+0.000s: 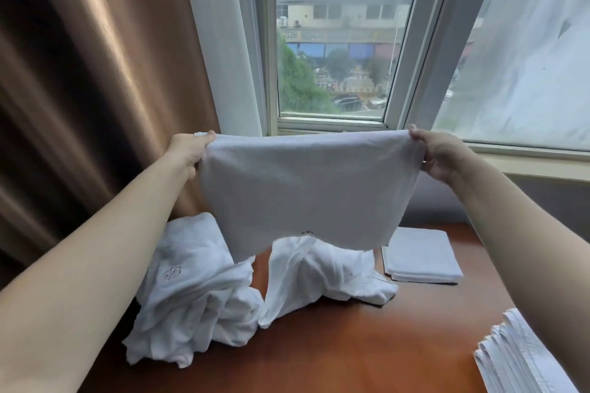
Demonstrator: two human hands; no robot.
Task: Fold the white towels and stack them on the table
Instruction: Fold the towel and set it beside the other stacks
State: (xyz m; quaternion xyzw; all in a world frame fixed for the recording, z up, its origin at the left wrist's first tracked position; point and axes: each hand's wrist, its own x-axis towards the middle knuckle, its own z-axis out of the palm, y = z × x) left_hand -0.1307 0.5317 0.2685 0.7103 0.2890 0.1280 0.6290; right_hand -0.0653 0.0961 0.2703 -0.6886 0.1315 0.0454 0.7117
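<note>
Both bare arms reach out, left hand (188,150) and right hand (442,155) each pinching a top corner of the white terry towel (306,191). It's stretched wide, long axis left-right, hanging above the reddish-brown wooden tabletop (351,338). Crumpled white towels (204,293) crowd its left edge, folded white stack (421,255) near the far right corner.

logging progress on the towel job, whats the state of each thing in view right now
held towel: spread in the air, top corners pinched
left hand: pinches left corner
right hand: pinches right corner
crumpled towels: unfolded, heaped on table
far folded towels: folded, stacked
near stack: folded, at table's right edge
window: shut
brown curtain: drawn aside
</note>
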